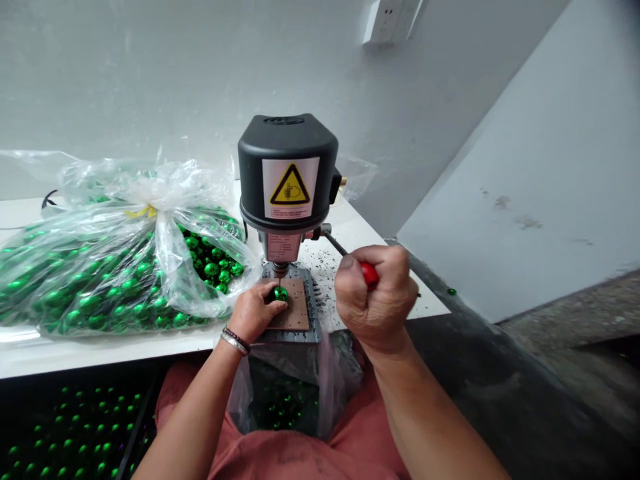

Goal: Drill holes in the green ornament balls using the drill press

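Note:
A small drill press (289, 170) with a black housing and a yellow warning label stands on the white table. My left hand (255, 308) pinches a shiny green ball (281, 293) on the brown board (295, 318) of the press base. The thin drill bit reaches down to the ball's top; whether it has entered cannot be made out. My right hand (375, 293) is wrapped round the red knob (369, 273) of the press lever (335, 244). Dark shavings lie around the base.
A large clear plastic bag (100, 267) full of green balls lies left, torn open near the press. Below the table edge, another bag (327, 387) holds green balls between the legs. A dark tray of green balls (70, 427) sits lower left. One ball (452, 291) lies on the floor.

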Motion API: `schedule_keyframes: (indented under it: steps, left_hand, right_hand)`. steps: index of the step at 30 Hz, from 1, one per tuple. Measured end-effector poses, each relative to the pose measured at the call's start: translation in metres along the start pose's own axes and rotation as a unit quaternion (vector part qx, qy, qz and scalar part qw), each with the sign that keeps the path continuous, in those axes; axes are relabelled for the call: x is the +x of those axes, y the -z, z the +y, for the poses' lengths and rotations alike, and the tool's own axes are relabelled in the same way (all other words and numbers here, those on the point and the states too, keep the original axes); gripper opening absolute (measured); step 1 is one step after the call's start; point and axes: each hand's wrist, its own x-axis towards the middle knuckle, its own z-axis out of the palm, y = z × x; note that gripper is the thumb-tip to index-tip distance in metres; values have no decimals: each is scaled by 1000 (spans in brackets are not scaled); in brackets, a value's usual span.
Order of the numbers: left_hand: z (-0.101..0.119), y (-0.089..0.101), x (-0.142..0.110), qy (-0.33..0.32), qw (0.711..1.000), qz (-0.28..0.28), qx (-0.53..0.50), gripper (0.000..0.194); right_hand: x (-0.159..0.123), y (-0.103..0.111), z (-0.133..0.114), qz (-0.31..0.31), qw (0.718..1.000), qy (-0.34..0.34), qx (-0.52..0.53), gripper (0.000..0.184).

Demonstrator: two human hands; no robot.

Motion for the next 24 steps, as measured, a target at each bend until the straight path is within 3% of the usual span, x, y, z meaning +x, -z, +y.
schedule_keyframes:
  steps: [10,18,21,23,24]
  left_hand:
    - [1,0,-1,6,999,7,-45,44]
    - [0,-1,-1,9,999,11,-43,43]
    - [-2,-1,-1,-1,999,8,-48,43]
    - [-2,0,-1,-4,999,0,-52,42]
    - [-1,0,-1,-5,999,-5,-53,41]
  right_hand:
    - [-16,-8,2,26,998,-10,60,17]
    - [-38,-12,6,9,994,-25,106,16]
    - [-19,-12,2,35,994,-29,96,9]
    - [9,-14,-1,61,995,-37,63,1]
    - [25,-16,-2,67,995,-53,53,8]
